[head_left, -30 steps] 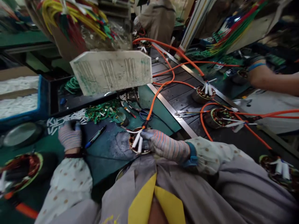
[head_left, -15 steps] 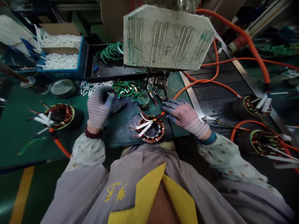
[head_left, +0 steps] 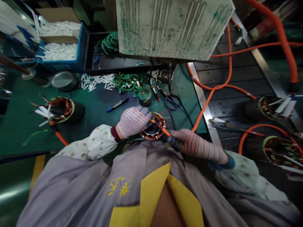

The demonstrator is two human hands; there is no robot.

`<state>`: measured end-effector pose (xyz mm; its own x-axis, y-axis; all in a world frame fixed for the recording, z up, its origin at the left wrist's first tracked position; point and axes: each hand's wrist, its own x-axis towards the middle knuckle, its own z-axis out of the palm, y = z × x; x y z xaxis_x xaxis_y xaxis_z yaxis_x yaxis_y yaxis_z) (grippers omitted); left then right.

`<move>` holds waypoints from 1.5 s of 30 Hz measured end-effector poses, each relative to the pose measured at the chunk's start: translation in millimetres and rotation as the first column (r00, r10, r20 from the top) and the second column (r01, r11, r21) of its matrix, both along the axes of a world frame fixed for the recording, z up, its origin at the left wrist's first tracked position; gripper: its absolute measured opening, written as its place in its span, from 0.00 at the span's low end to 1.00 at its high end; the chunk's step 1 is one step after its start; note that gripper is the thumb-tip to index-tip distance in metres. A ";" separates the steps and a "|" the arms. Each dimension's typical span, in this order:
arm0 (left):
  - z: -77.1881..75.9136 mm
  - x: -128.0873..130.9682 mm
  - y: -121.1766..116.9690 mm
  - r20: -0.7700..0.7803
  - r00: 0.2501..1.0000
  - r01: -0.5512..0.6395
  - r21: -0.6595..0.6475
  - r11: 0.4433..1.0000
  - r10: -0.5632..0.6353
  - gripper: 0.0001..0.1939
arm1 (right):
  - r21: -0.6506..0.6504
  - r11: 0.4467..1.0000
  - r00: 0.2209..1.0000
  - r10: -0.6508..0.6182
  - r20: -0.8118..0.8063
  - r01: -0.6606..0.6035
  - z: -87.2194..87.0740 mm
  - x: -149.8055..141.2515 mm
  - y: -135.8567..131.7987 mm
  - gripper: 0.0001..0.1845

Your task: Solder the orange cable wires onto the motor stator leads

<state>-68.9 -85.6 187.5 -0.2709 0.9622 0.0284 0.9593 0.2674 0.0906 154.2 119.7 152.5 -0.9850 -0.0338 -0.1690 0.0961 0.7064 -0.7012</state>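
Working close in, I have the left grip, a striped knit glove, closed on the rim of a copper-wound stator ring, which sits at the near edge of the green bench. The right grip, a matching glove with a blue cuff, pinches a thick orange cable where its end enters the ring.

Just beyond lie a blue-capped marker pen, a round green-topped spool and blue-handled scissors. Past them sit a heap of green clips and scattered white sleeves. Another wound stator stands to the left, and two more rest on a black slatted track to the right. Farthest off, a blue crate of white sleeves sits beside a scuffed pale board hanging overhead.
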 end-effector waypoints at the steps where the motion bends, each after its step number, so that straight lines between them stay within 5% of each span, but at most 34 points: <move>1: 2.9 -6.1 0.6 0.098 0.994 -0.044 -0.020 0.999 0.045 0.13 | 0.028 1.000 1.000 0.001 -0.007 -0.001 -6.1 -2.2 0.3 0.22; 3: 13.0 -21.9 2.5 0.394 0.916 -0.048 -0.087 0.995 0.079 0.18 | 0.211 0.975 0.997 -0.054 -0.063 0.067 -9.4 -11.0 6.4 0.23; 5: 23.2 -35.6 4.0 0.682 0.730 0.041 -0.107 0.993 0.043 0.27 | 0.420 0.891 0.980 -0.119 -0.159 0.176 -4.8 -17.6 11.6 0.21; 7: 27.3 -39.5 3.5 0.810 0.585 0.037 -0.071 0.997 0.036 0.36 | 0.538 0.806 0.959 -0.127 -0.253 0.248 -1.0 -17.7 11.0 0.20; 8: 26.3 -36.9 2.1 0.821 0.570 -0.016 -0.046 0.999 0.047 0.39 | 0.559 0.785 0.950 -0.118 -0.288 0.267 -1.7 -15.9 9.0 0.20; 10: 19.7 -25.3 -3.0 0.766 0.640 -0.155 0.054 0.986 0.059 0.40 | 0.546 0.787 0.936 -0.112 -0.333 0.289 -8.4 -11.8 4.5 0.21; 12: 11.7 -11.8 -10.4 0.636 0.771 -0.220 0.216 0.951 0.035 0.36 | 0.451 0.845 0.929 -0.132 -0.346 0.288 -16.7 -11.0 3.0 0.21; 15: 7.3 -1.2 -20.1 0.446 0.895 -0.176 0.386 0.906 -0.015 0.32 | 0.119 0.971 0.935 -0.160 -0.318 0.206 -13.7 -22.0 5.2 0.26; 17: 10.3 -1.2 -22.9 0.376 0.927 -0.150 0.410 0.900 -0.016 0.30 | -0.175 0.979 0.956 -0.145 -0.255 0.102 0.8 -37.3 3.8 0.33; 20: 15.5 -2.4 -22.9 0.252 0.968 -0.122 0.432 0.894 0.010 0.26 | -0.559 0.829 0.987 -0.108 -0.122 0.021 23.8 -64.4 -6.3 0.40; 23: 14.1 1.8 -23.3 0.232 0.973 -0.130 0.487 0.864 0.016 0.24 | -0.738 0.660 0.987 -0.148 0.058 0.142 31.7 -86.0 -19.6 0.37; 29: 12.2 0.3 -24.1 0.433 0.901 -0.254 0.576 0.777 -0.026 0.26 | -0.825 0.529 0.966 -0.248 0.075 0.200 32.1 -103.1 -34.7 0.31; 32: 12.3 -34.0 -23.0 0.522 0.852 -0.355 0.538 0.764 0.027 0.26 | -0.780 0.584 0.953 -0.298 0.055 0.227 23.3 -94.8 -45.1 0.28; 35: 1.7 -91.9 -8.5 0.453 0.838 -0.529 0.539 0.655 0.305 0.24 | -0.630 0.687 0.826 -0.550 -0.126 0.361 -0.5 -82.0 -66.2 0.21; 38: -21.2 -142.4 28.3 0.404 0.829 -0.546 0.444 0.710 0.385 0.12 | -0.510 0.678 0.600 -0.724 -0.341 0.528 -23.3 -80.1 -86.6 0.16; 40: -37.8 -159.7 56.7 0.359 0.816 -0.561 0.306 0.769 0.453 0.12 | -0.504 0.668 0.551 -0.741 -0.384 0.548 -28.9 -86.3 -91.3 0.16; 43: -49.6 -162.8 79.0 0.322 0.810 -0.564 0.198 0.802 0.491 0.12 | -0.584 0.647 0.640 -0.723 -0.263 0.491 -21.7 -97.5 -82.2 0.18; 45: -43.2 -154.4 70.9 0.333 0.827 -0.533 0.212 0.819 0.452 0.09 | -0.676 0.583 0.729 -0.677 -0.098 0.450 -11.3 -101.9 -69.9 0.20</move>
